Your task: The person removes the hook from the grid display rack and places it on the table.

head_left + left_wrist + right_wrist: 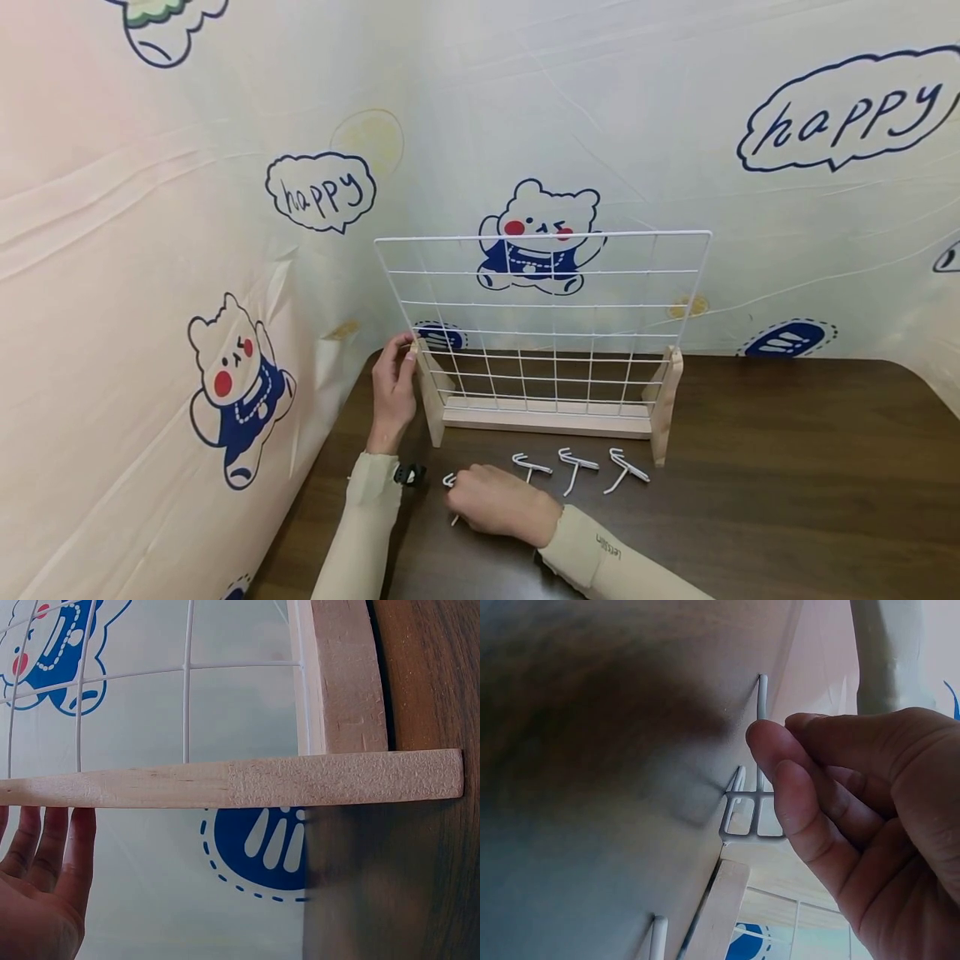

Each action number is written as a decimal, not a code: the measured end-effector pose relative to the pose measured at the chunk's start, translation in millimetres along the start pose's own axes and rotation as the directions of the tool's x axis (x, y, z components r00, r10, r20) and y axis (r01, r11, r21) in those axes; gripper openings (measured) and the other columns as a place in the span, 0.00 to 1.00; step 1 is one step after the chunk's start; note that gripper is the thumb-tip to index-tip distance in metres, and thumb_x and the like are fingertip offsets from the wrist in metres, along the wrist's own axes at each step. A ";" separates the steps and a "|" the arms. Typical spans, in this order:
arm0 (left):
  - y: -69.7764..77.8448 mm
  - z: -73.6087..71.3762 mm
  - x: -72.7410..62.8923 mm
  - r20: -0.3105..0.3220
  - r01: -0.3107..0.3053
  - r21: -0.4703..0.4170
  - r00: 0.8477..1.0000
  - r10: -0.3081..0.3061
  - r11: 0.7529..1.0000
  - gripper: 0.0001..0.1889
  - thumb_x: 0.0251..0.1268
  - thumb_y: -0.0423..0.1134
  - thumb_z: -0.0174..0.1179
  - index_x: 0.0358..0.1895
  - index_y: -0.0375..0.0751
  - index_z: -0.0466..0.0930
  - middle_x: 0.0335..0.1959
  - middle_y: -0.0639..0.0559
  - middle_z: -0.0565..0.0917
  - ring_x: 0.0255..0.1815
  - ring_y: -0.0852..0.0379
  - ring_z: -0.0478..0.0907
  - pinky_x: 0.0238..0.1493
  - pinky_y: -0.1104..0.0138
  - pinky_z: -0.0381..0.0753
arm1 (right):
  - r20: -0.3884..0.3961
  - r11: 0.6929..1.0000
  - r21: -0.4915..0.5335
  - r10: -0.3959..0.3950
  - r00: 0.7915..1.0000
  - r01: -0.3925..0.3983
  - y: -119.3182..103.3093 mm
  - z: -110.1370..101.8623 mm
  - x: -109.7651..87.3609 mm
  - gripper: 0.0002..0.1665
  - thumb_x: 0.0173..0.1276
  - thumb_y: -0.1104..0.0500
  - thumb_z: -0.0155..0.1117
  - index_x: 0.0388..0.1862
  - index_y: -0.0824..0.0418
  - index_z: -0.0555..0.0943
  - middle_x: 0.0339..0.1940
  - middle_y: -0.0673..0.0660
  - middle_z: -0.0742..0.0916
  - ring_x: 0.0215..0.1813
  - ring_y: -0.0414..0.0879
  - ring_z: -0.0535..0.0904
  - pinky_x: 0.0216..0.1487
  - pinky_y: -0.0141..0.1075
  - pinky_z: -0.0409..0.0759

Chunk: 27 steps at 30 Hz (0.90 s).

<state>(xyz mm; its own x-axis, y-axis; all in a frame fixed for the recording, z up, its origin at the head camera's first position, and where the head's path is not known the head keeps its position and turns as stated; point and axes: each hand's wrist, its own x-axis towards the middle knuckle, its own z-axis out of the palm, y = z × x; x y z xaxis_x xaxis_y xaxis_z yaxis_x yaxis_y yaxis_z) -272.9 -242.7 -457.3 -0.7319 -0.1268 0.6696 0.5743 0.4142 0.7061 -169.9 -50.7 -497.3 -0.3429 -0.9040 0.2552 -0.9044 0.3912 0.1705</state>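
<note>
My left hand (393, 392) is at the left wooden upright (300, 778) of a white wire grid rack. In the left wrist view its fingers (79, 851) are fairly straight, their tips right against the wood. Low over the tabletop in front of the rack, my right hand (498, 504) pinches a white wire hook (763, 697) by its straight prong, between thumb and fingertips. Its rectangular wire end shows below the fingers in the right wrist view; the hand covers much of it in the head view.
Three more white hooks (577, 468) lie in a row to the right of my right hand. Behind them stands the wire grid (555, 333), leaning back between its wooden uprights on the dark table (787, 467). A printed curtain (660, 150) surrounds the table's back and left.
</note>
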 end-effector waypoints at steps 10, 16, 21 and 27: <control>-1.1 -1.1 -1.2 -0.003 -0.003 -0.014 1.000 0.003 1.000 0.14 0.78 0.29 0.50 0.57 0.27 0.80 0.52 0.32 0.85 0.50 0.65 0.77 0.52 0.81 0.74 | -0.061 0.998 0.055 -0.027 0.998 0.030 -0.5 2.1 -1.0 0.12 0.67 0.55 0.70 0.23 0.45 0.82 0.18 0.42 0.84 0.23 0.39 0.83 0.26 0.34 0.81; -1.8 -1.0 -2.0 -0.005 -0.008 -0.015 1.000 0.007 1.000 0.14 0.78 0.29 0.50 0.57 0.26 0.80 0.52 0.32 0.85 0.50 0.67 0.77 0.53 0.81 0.74 | -0.054 0.997 0.069 -0.028 0.998 0.032 -0.3 2.2 -2.0 0.11 0.67 0.53 0.71 0.24 0.44 0.82 0.18 0.41 0.83 0.22 0.38 0.81 0.26 0.34 0.80; -0.9 -0.3 -2.5 -0.008 -0.016 -0.009 1.000 0.016 1.000 0.13 0.78 0.28 0.50 0.57 0.25 0.79 0.52 0.32 0.85 0.51 0.68 0.77 0.53 0.81 0.74 | -0.044 0.997 0.069 -0.028 0.999 0.031 0.4 -1.9 -3.3 0.11 0.67 0.51 0.71 0.25 0.44 0.82 0.18 0.41 0.83 0.22 0.37 0.81 0.26 0.34 0.79; -3.8 3.2 -2.1 -0.035 -0.034 -0.007 0.999 0.034 0.999 0.14 0.77 0.26 0.51 0.57 0.25 0.80 0.52 0.30 0.85 0.50 0.64 0.77 0.53 0.82 0.73 | -0.042 0.996 0.078 -0.031 0.999 0.035 1.6 -10.3 -5.4 0.11 0.67 0.49 0.72 0.25 0.44 0.82 0.18 0.41 0.83 0.22 0.37 0.81 0.26 0.33 0.79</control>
<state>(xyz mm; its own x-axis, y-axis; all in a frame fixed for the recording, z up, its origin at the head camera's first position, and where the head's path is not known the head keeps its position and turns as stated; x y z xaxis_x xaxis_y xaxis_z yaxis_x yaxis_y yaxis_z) -274.7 -241.2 -462.1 -0.6988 -0.1438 0.7007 0.6016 0.4119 0.6844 -166.9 -43.4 -488.6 -0.3034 -0.9078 0.2895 -0.9327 0.3450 0.1046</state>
